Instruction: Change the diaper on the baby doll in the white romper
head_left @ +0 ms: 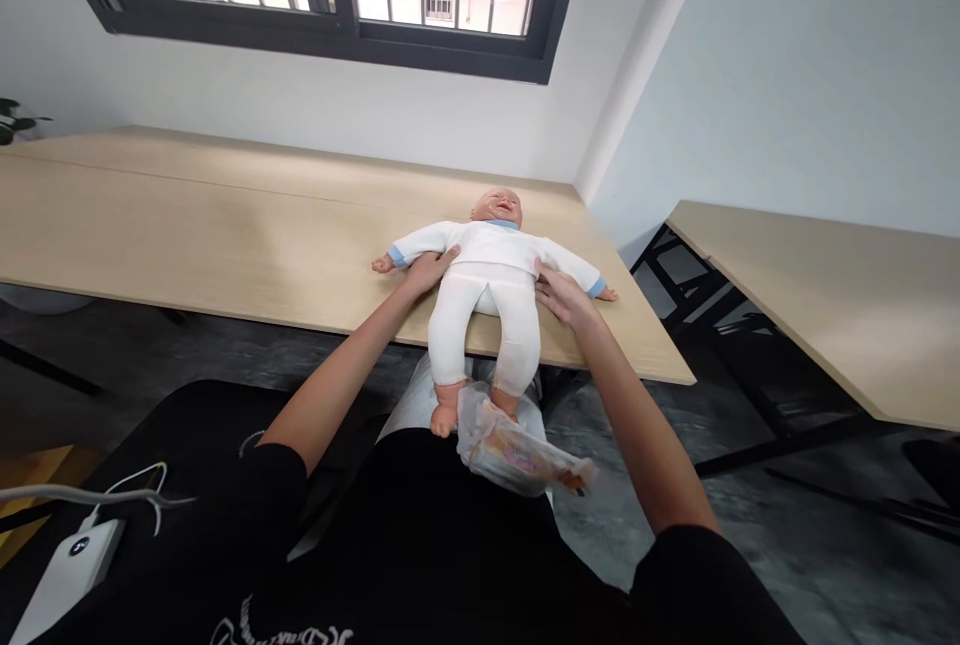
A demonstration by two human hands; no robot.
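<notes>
"White-suited, that doll (pixel 491 255). Where does it lie?"

"On its back on the table (pixel 225 225), legs sticking out past the near edge."

"And the fingers?"

"Right hand (pixel 566 297): loosely spread against its side, not gripping. Left hand (pixel 429 272): thumb at the other side, the rest partly hidden, so I can't tell if they grip."

"What could go wrong?"

"It might slide off if those legs were pulled down, or a snag on the plastic bag (pixel 510 450) by its feet could drag it."
</notes>
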